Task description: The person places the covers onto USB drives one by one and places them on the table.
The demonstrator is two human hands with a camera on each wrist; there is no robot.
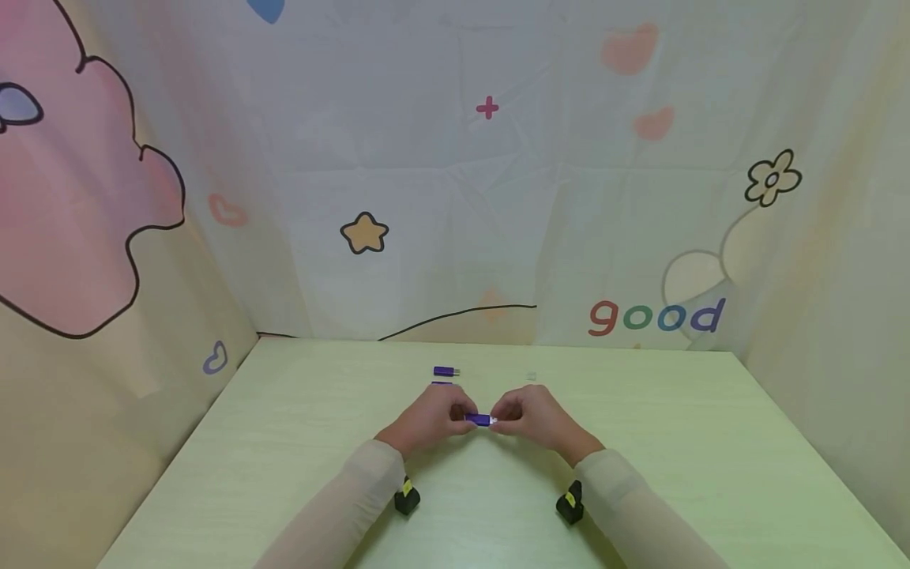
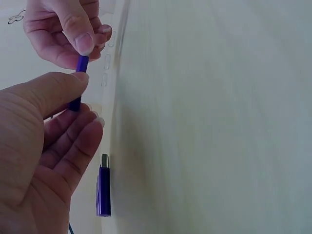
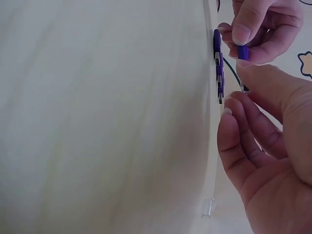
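Note:
Between the two hands, low over the middle of the table, is a purple USB stick (image 1: 479, 420) lying sideways. My left hand (image 1: 434, 415) pinches its purple body between thumb and fingers. My right hand (image 1: 535, 416) pinches the pale plug end at the right, where thumb and fingertips hide most of it; I cannot tell whether a clear cap is on it. Seen from the left wrist, the stick (image 2: 82, 63) runs from one hand's fingertips to the other's. In the right wrist view, the right thumb covers part of the stick (image 3: 243, 52).
Beyond the left hand, another purple USB stick (image 1: 445, 371) lies with its metal plug to the right, and one more (image 1: 441, 384) is partly hidden by that hand. A small clear cap (image 1: 531, 376) lies behind the right hand. The pale table (image 1: 682, 442) meets a patterned cloth backdrop (image 1: 426, 276).

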